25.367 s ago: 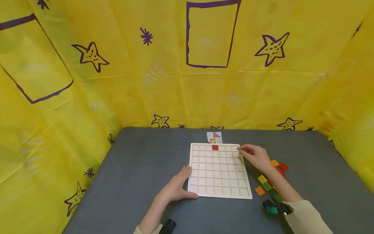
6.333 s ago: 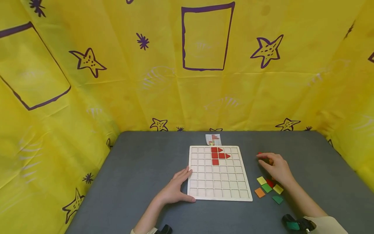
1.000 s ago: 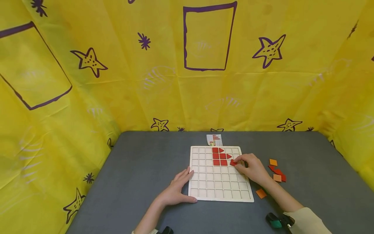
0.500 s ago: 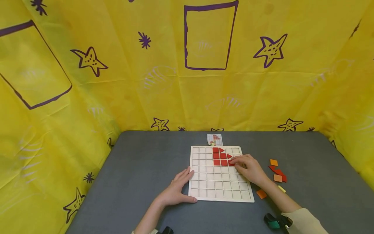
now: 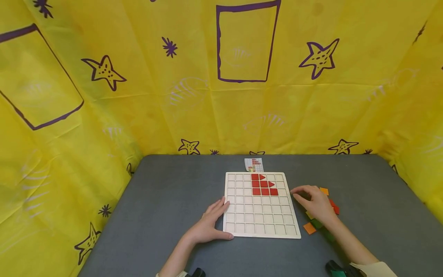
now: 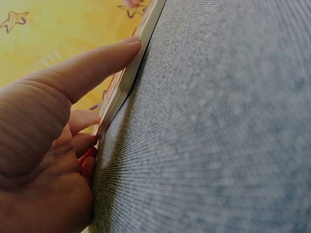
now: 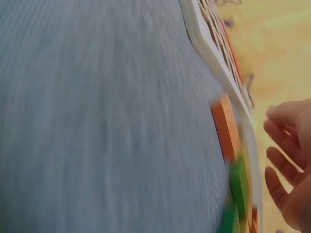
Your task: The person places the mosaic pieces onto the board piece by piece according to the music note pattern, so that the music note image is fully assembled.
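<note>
A white gridded board (image 5: 259,220) lies on the grey table. My left hand (image 5: 207,223) rests at its left side, fingers spread along the edge and thumb at the front-left corner; the left wrist view shows the thumb straight against the board's side. Red tiles fill part of the top three rows: a square and a triangle, then two squares and a triangle, then three squares, the rightmost square tile (image 5: 274,192) at the row's end. Just right of the board, my right hand (image 5: 315,202) hovers with loosely bent fingers and nothing visible between them.
Loose tiles lie right of the board, partly hidden under the right hand and forearm: an orange tile (image 5: 309,228), another orange tile (image 5: 324,191), red tiles (image 5: 335,209) and a green tile (image 5: 316,223). Behind the board lies a small pattern card (image 5: 254,165). Yellow cloth (image 5: 194,115) surrounds the table.
My right hand placed the third red square in the third row, let go and moved right, off the board towards the loose tiles. My left hand stays where it was.
</note>
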Available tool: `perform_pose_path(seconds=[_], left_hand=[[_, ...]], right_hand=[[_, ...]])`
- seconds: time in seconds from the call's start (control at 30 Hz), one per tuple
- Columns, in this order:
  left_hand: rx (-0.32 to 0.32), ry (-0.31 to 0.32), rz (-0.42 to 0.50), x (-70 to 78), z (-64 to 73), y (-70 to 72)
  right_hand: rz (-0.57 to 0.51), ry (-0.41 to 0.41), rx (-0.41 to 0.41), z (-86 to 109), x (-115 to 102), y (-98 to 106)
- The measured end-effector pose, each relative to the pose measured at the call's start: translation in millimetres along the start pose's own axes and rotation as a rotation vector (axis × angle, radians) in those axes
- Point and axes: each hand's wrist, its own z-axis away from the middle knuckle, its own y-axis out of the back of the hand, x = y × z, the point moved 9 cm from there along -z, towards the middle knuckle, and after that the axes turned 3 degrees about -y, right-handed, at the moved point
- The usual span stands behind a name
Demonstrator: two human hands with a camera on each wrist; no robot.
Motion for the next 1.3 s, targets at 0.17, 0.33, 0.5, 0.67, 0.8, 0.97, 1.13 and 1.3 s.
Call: perform_pose_path(seconds=[0.17,0.33,0.5,0.67,0.8,0.97,1.13,1.3], left_hand=[[0.003,-0.008,-0.01,0.2,0.5,1.0],[0.001,-0.007,-0.015,0.0,0.8,0.9],[-0.002,-0.001,-0.013,0.2,1.2,0.4],[-0.001,-0.002,-0.015,0.4,1.0,0.1],[0.0,-0.005,-0.012,0.9,1.1,0.1],[0.002,-0.008,-0.015,1.6,1.1,0.2],[0.007,-0.015,-0.017,2.7,0.8,0.7],[0.005,-0.02,-0.018,3.6,0.8,0.9]], right_hand=[[0.079,-0.047,0.024,8.6,21,27],[0.105,-0.092,0.031,15.3,41,43],[0.118,-0.107,0.037,18.6,52,51],[0.134,-0.109,0.04,20.9,55,53],[0.141,-0.129,0.03,22.2,58,51],[0.146,-0.139,0.044,20.8,56,50],[0.103,-0.169,0.019,17.3,50,42],[0.054,-0.164,0.003,13.4,38,30]])
